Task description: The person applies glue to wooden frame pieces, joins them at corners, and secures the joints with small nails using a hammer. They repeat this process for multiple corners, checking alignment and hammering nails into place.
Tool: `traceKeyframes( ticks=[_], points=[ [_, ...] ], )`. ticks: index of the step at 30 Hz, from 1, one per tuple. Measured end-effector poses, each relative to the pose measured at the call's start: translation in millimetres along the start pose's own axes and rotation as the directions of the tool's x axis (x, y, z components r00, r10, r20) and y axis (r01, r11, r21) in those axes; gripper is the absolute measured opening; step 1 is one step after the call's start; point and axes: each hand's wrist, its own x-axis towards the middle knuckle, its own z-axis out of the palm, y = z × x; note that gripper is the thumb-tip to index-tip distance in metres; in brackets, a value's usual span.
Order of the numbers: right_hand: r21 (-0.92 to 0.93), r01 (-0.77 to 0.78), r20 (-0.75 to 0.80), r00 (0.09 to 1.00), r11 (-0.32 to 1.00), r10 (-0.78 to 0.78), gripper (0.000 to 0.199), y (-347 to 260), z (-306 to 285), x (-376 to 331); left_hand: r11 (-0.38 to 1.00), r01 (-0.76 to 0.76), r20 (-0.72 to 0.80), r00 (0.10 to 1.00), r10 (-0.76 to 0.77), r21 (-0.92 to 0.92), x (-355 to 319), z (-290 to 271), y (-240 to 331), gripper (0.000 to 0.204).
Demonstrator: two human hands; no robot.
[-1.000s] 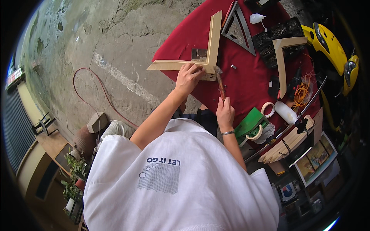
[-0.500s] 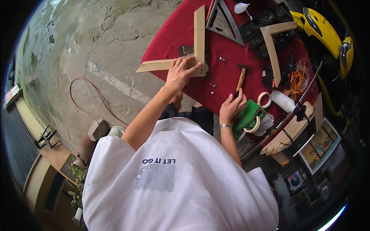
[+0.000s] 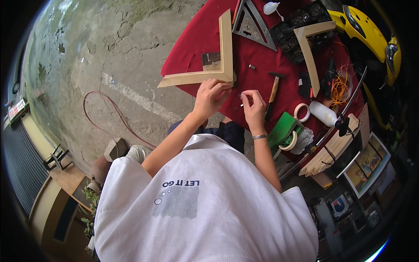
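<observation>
An L-shaped joint of two pale wooden frame mouldings [image 3: 225, 48] lies over the edge of the red-covered table, on a dark and tan plate [image 3: 211, 62]. My left hand [image 3: 211, 98] is at the near edge of its corner, fingers bent and close together; what they hold, if anything, is hidden. Just right of it, my right hand [image 3: 254, 107] pinches thumb and forefinger together over the small metal bits, and the thing between them is too small to name. A hammer [image 3: 273, 92] with a wooden handle lies untouched to the right of that hand.
A metal triangle square [image 3: 254, 26], a second wooden corner [image 3: 309, 59], a green tape dispenser [image 3: 281, 131], a tape roll [image 3: 301, 112], a white bottle [image 3: 323, 114] and orange cord [image 3: 339, 92] lie on the table. Yellow bodywork [image 3: 369, 32] stands beyond its right edge.
My right hand has let go of the hammer and moved left to the small metal bits. My left hand has slid off the top of the wooden corner toward me, uncovering the joint.
</observation>
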Motion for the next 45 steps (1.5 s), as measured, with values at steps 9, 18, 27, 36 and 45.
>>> traceKeyframes(
  ticks=[9, 18, 27, 36, 45],
  points=[
    [0.396, -0.166, 0.035, 0.986, 0.903, 0.165, 0.010, -18.6, -3.8, -13.0, 0.491, 0.658, 0.477, 0.752, -0.454, -0.571, -5.9, 5.8, 19.0, 0.016],
    [0.410, -0.183, 0.114, 0.982, 0.894, 0.148, 0.008, -17.9, 3.5, -11.6, 0.360, 0.646, 0.470, 0.749, -0.466, -0.673, -8.1, 5.3, 19.1, 0.013],
    [0.535, -0.208, 0.148, 0.977, 0.819, 0.152, 0.012, -14.4, -2.7, -10.9, 0.375, 0.672, 0.482, 0.729, -0.486, -0.639, -8.4, -1.3, 22.6, 0.013],
    [0.578, -0.253, 0.205, 0.965, 0.775, 0.163, 0.014, -6.2, -6.2, -13.3, 0.706, 0.557, 0.430, 0.819, -0.379, -0.439, -1.2, -8.4, 32.9, 0.013],
    [-0.436, -0.226, -0.354, 0.933, 0.871, 0.065, 0.051, 30.5, -26.1, -19.0, 0.950, 0.075, -0.234, 0.972, -0.002, 0.303, 12.8, 10.3, -26.6, 0.011]
  ],
)
